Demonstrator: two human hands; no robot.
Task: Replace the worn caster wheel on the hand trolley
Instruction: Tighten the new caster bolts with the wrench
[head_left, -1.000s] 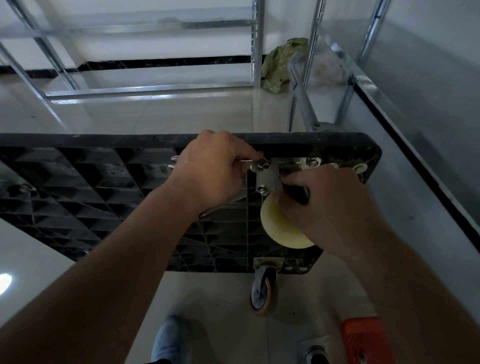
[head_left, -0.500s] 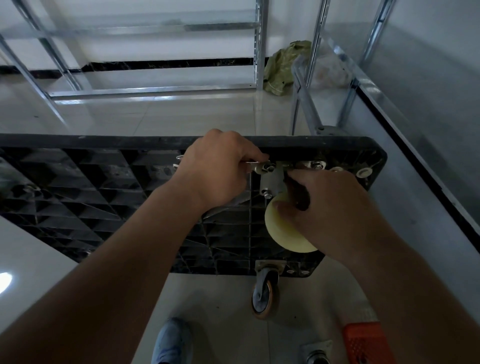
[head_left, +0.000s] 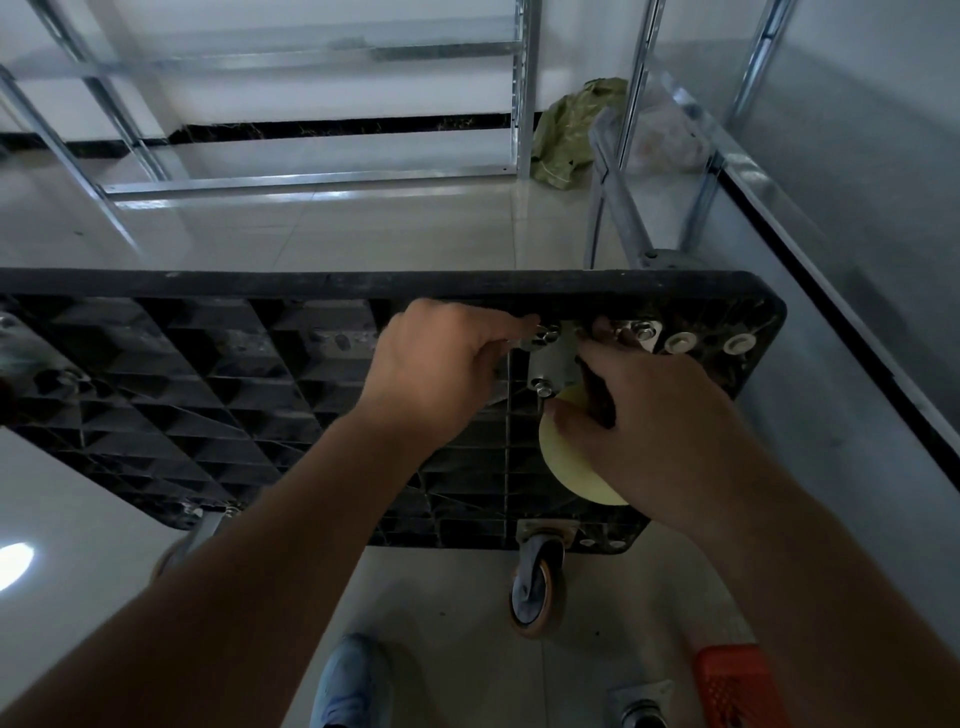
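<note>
Gripping a half-hidden cream caster wheel (head_left: 571, 467), right hand (head_left: 660, 431); left hand (head_left: 441, 374) pinches bolt (head_left: 545, 335).

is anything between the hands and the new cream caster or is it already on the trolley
Nothing visible stands between. The right hand already grips the cream caster against the trolley underside, and the left hand is at its mounting bolts.

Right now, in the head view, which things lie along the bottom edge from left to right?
Blue shoe → loose caster → orange crate.
</note>
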